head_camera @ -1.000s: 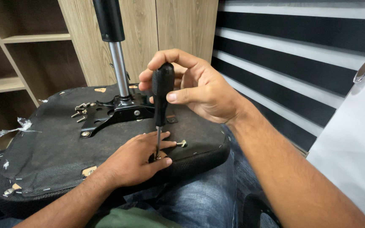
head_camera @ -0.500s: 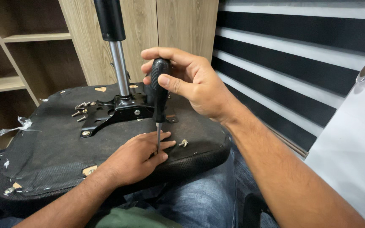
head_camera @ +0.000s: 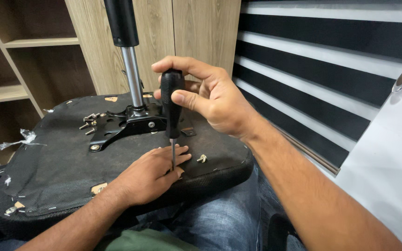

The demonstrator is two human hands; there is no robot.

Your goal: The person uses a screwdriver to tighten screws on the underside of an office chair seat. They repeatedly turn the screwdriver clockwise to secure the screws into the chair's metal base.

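An upturned black chair seat (head_camera: 56,162) rests on my lap, its underside facing up. My right hand (head_camera: 212,95) grips the black handle of a screwdriver (head_camera: 171,104) that stands upright, its thin shaft pointing down at the seat's near edge. My left hand (head_camera: 150,174) lies flat on the seat, fingers steadying the screwdriver's tip. A loose screw (head_camera: 202,158) lies just right of the tip. The black metal mounting plate (head_camera: 126,125) with its gas-lift column (head_camera: 129,56) stands behind the screwdriver.
Several loose screws (head_camera: 88,124) sit at the plate's left end. Wooden shelves (head_camera: 29,56) and cabinet panels stand behind. A dark striped blind (head_camera: 326,60) fills the right, with a white surface (head_camera: 387,158) at the near right. Scraps of clear tape (head_camera: 22,139) cling to the seat's left edge.
My right hand has shifted its fingers round the screwdriver handle, as in turning it. The left hand stays at the tip and the seat has not moved.
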